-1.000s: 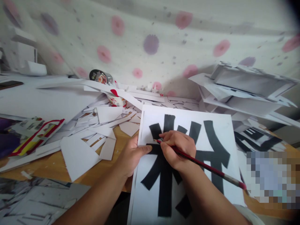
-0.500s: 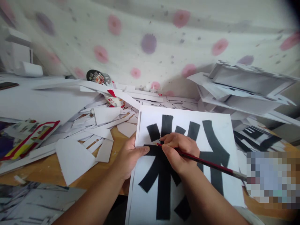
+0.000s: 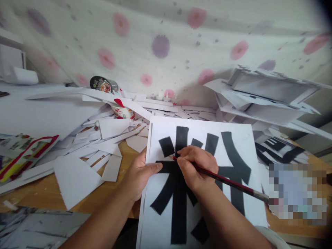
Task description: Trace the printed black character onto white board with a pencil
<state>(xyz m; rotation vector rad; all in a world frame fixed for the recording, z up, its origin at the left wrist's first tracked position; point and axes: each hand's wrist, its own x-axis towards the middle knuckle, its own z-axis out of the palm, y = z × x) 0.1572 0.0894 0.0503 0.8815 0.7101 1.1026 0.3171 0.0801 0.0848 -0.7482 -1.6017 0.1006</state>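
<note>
A white board (image 3: pixel 160 193) with large black brush-like character strokes fills the lower middle of the view, tilted up toward me. My left hand (image 3: pixel 141 173) grips its left edge, thumb flat on the front face and fingers hidden behind. My right hand (image 3: pixel 198 166) pinches a long red-and-black pencil (image 3: pixel 230 183) close to its tip. That tip is at the white gap between the short upper-left stroke and the horizontal black bar. The right hand rests over the middle of the character and covers part of it. The pencil's far end runs into a blurred-out patch.
Paper offcuts (image 3: pixel 77 183) cover the wooden table (image 3: pixel 38 197) on the left. A paper cup (image 3: pixel 123 112) with a red spoon, a dark round tub (image 3: pixel 102 84) and a colourful packet (image 3: pixel 28 152) lie among them. White foam-board pieces (image 3: pixel 267 86) are stacked at the right, before a flowered curtain (image 3: pixel 160 20).
The whole view has shifted slightly, with things sitting a little further left. Both hands keep their grips, and the pencil tip stays around the same gap.
</note>
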